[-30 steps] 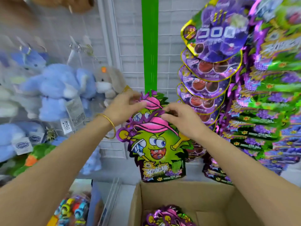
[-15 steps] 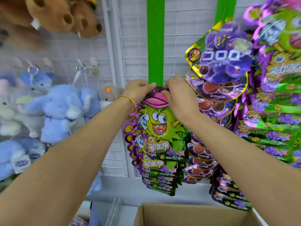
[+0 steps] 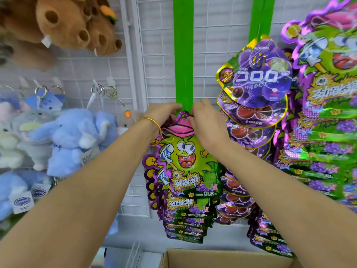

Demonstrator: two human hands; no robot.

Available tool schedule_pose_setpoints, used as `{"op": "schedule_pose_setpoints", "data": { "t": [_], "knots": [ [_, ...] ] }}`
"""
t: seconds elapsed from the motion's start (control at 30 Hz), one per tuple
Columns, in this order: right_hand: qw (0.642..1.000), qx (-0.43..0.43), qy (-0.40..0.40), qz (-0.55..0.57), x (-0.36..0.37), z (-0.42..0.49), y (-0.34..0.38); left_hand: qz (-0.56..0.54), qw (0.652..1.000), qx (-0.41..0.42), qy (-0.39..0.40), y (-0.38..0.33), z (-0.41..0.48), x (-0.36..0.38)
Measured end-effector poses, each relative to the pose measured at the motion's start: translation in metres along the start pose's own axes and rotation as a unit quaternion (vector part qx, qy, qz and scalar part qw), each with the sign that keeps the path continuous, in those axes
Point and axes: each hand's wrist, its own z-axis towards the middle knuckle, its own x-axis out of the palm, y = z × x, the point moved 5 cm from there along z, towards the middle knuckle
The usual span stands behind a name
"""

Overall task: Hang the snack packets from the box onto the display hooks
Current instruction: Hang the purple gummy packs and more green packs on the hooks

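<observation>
A green-and-purple snack packet [image 3: 185, 157] with a cartoon face in a pink cap hangs against the green display strip [image 3: 183, 55]. My left hand [image 3: 162, 113] and my right hand [image 3: 204, 120] both pinch its top edge right at the strip. Below it, several more packets of the same kind [image 3: 185, 215] overlap down the strip. Only the top rim of the cardboard box [image 3: 222, 256] shows at the bottom; its contents are out of sight. The hook itself is hidden behind my fingers.
Purple grape gummy packets [image 3: 257, 82] hang on a second green strip [image 3: 260, 18] to the right, with more green packets [image 3: 328, 105] at far right. Blue plush toys [image 3: 73, 140] and brown plush toys [image 3: 77, 24] hang on the white wire grid [image 3: 212, 45] at left.
Both hands have lifted the packet from above the box up to the green strip. The view has tilted up, so the box's inside has dropped out of sight.
</observation>
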Motion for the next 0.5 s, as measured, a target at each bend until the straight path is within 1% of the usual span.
{"op": "schedule_pose_setpoints", "data": {
  "t": [0.1, 0.2, 0.33, 0.4, 0.5],
  "knots": [
    [1.000, 0.001, 0.014, 0.014, 0.002, -0.004, -0.002, 0.004, 1.000, 0.015, -0.002, 0.002, 0.001, -0.001],
    [0.999, 0.005, 0.040, 0.026, 0.012, -0.011, -0.005, -0.005, 0.999, 0.035, 0.015, 0.007, -0.004, 0.000],
    [0.998, 0.019, 0.027, 0.056, 0.012, -0.019, -0.008, 0.030, 0.990, 0.133, 0.017, 0.020, -0.016, 0.001],
    [0.997, 0.025, 0.009, 0.074, 0.010, -0.023, -0.010, 0.056, 0.980, 0.191, -0.014, 0.028, -0.024, -0.004],
    [0.996, -0.002, -0.046, 0.071, 0.007, -0.038, -0.012, 0.103, 0.946, 0.290, -0.103, 0.046, -0.052, -0.014]
  ]
}}
